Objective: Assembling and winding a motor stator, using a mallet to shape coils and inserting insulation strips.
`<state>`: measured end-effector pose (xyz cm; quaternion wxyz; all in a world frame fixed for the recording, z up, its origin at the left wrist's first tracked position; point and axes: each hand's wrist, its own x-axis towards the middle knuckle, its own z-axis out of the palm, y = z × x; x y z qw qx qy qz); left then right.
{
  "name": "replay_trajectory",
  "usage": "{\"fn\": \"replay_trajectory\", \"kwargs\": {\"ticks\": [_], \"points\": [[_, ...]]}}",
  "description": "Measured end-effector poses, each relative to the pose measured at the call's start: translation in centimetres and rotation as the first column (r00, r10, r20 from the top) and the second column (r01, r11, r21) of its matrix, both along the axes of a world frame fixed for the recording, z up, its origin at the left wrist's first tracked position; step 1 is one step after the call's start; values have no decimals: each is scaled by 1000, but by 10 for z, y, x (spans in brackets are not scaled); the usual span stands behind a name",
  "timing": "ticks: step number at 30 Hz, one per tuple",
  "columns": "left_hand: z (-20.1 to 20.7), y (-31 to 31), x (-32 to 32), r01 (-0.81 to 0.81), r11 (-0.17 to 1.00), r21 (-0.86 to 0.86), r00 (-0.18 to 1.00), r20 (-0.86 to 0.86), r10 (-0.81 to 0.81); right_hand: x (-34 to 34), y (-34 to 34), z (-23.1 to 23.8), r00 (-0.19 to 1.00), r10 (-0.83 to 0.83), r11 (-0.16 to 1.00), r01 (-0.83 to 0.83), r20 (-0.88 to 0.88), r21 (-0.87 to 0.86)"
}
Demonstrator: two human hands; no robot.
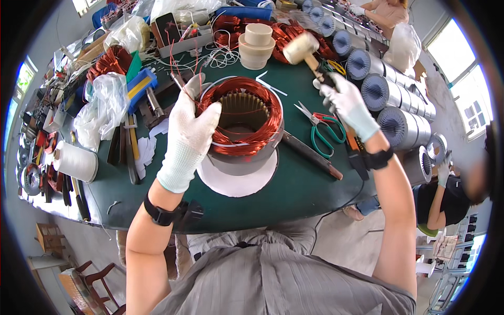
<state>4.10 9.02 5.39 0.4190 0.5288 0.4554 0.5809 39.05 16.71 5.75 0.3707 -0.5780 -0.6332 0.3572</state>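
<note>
A motor stator [249, 164] with a thick ring of copper windings stands upright in front of me, on a round white disc [239, 184]. My left hand [191, 126], in a white glove, grips the left side of the winding ring, thumb over its edge. Thin reddish lead wires rise beside its fingers. Raised at the right, my right hand [346, 102], gloved too, is closed round the handle of a mallet [301, 48] with a pale head. The mallet head is apart from the stator. Green-handled scissors [328, 137] lie below the right hand.
A dark bar [315, 157] lies right of the stator. Behind it stand a cream stepped cylinder [256, 47] and copper coils [228, 31]. More stator cores [391, 126] line the right side. A white thread spool [76, 161] and tools crowd the left. Other people work at the right.
</note>
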Motion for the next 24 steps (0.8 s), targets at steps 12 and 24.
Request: {"fn": "replay_trajectory", "kwargs": {"ticks": [12, 24], "points": [[-7, 7, 2, -8, 1000, 26, 1000, -8, 9, -93, -20, 124, 651, 333, 786, -591, 683, 181], [-9, 8, 3, -21, 996, 85, 998, -60, 26, -64, -12, 109, 955, 277, 941, -292, 104, 174]]}}
